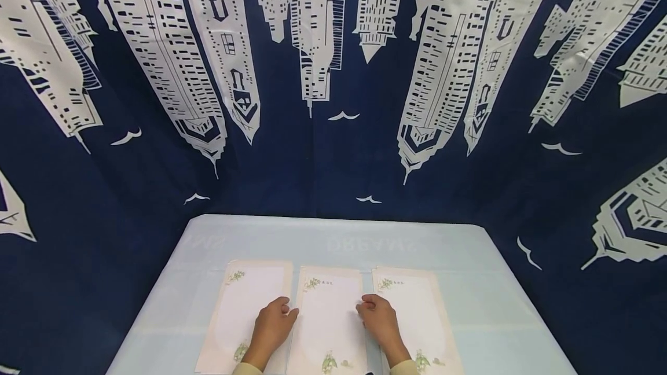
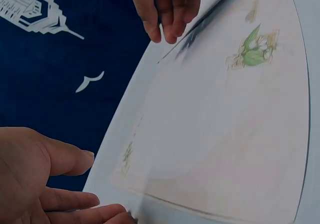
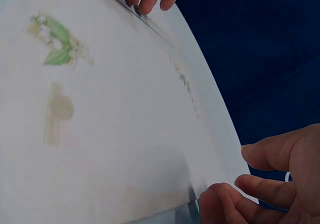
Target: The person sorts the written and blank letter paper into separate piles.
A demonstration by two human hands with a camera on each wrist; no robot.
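Observation:
Three sheets of decorated stationery paper lie side by side: a left sheet (image 1: pixel 245 300), a middle sheet (image 1: pixel 328 317) and a right sheet (image 1: pixel 424 317). Each bears green leaf prints. At the middle sheet's left edge is my left hand (image 1: pixel 273 324), its thumb apart from loosely bent fingers. Opposite it, my right hand (image 1: pixel 381 322) lies by the right edge, partly over the right sheet. In the left wrist view the left hand (image 2: pixel 55 184) pinches nothing. Likewise the right hand (image 3: pixel 270 184) shows a gap between thumb and fingers. Whether fingertips touch the paper edges I cannot tell.
The sheets lie on a pale blue-white table (image 1: pixel 500 317) with faint lettering near its far edge. Behind and around it hangs a dark blue cloth (image 1: pixel 312 178) printed with white upside-down buildings and birds.

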